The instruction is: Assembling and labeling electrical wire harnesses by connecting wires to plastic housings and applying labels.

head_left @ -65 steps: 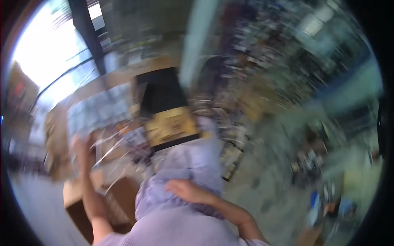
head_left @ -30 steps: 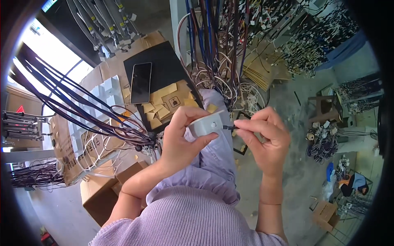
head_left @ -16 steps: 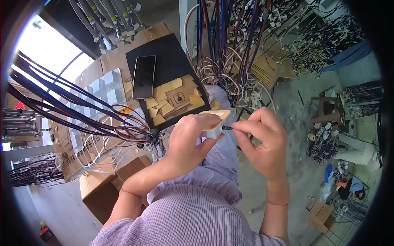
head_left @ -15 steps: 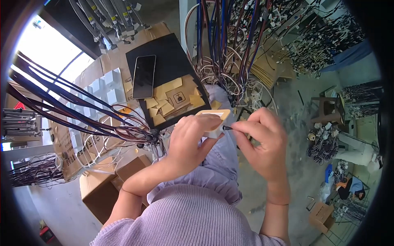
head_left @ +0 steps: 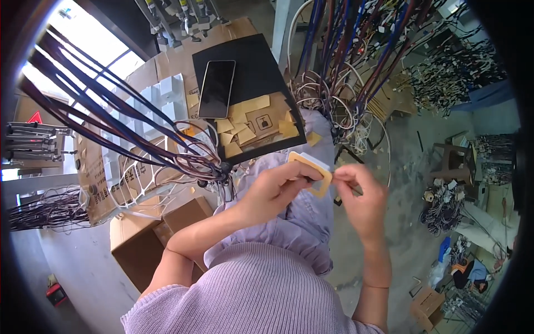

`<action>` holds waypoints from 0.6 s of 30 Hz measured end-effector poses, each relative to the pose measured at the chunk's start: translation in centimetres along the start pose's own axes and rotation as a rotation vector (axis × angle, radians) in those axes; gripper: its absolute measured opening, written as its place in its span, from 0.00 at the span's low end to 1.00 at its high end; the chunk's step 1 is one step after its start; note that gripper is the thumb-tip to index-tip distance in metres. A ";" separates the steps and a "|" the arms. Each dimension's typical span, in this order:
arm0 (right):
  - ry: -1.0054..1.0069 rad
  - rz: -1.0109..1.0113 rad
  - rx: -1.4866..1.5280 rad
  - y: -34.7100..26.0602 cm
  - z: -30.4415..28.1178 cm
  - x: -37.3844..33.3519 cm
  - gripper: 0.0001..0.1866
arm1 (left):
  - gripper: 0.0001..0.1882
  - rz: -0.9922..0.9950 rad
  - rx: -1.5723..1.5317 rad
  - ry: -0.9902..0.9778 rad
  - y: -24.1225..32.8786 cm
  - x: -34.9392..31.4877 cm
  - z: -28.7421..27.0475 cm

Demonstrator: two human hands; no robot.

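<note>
My left hand (head_left: 267,192) grips a small white box-like part (head_left: 313,161) over my lap, fingers on one side and thumb on the other. A yellow paper-like frame (head_left: 323,188) borders the part and stands tilted toward my right hand. At the frame's right edge, my right hand (head_left: 362,200) is closed in a pinch, fingertips touching or very near it. Whatever lies between those fingertips is too small to make out. Beyond my hands, a black board (head_left: 253,61) carries a dark phone (head_left: 217,89) and several yellow paper scraps (head_left: 255,104).
Several white boxes (head_left: 169,92) sit on the cardboard-covered surface (head_left: 146,67) at left. Bundled dark cables (head_left: 122,122) cross them, and more cables (head_left: 339,61) hang ahead. An open carton (head_left: 139,245) is lower left; a stool (head_left: 448,158) is at right. Far right, a person (head_left: 473,270) is visible.
The white part has turned so its yellow frame faces more to the right. Both hands shifted slightly right and down; the small black piece in my right fingertips no longer shows clearly. The view shifted too.
</note>
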State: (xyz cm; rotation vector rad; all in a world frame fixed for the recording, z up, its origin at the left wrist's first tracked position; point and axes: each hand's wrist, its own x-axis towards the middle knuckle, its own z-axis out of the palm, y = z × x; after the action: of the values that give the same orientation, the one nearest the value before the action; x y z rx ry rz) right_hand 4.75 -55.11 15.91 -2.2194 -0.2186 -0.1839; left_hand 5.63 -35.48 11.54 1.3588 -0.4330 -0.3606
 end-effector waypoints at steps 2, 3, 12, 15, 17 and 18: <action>0.013 -0.038 0.044 0.9 1.3 -1.3 0.11 | 0.11 -0.043 -0.052 0.130 -0.7 -0.2 0.3; 0.011 -0.041 0.044 1.1 1.6 -1.7 0.11 | 0.11 -0.041 -0.052 0.133 -0.8 -0.3 0.2; -0.403 -0.202 -0.123 2.5 0.0 -1.2 0.33 | 0.06 0.068 0.422 0.240 -0.5 -0.8 0.2; -0.337 -0.010 -0.434 4.0 -3.4 -1.0 0.30 | 0.06 -0.056 0.207 0.320 0.3 -0.6 -2.4; -0.158 -0.160 -0.315 2.3 -2.6 -0.5 0.31 | 0.09 -0.078 0.086 0.220 0.2 0.2 -2.1; -0.099 -0.166 -0.094 1.4 -1.5 -0.4 0.30 | 0.09 -0.075 0.069 0.179 0.3 0.5 -1.5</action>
State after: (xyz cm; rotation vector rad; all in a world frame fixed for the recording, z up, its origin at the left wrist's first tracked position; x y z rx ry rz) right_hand 4.62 -57.13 15.68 -2.3064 -0.4573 -0.1783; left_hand 6.77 -34.38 11.60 1.4634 -0.2481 -0.2843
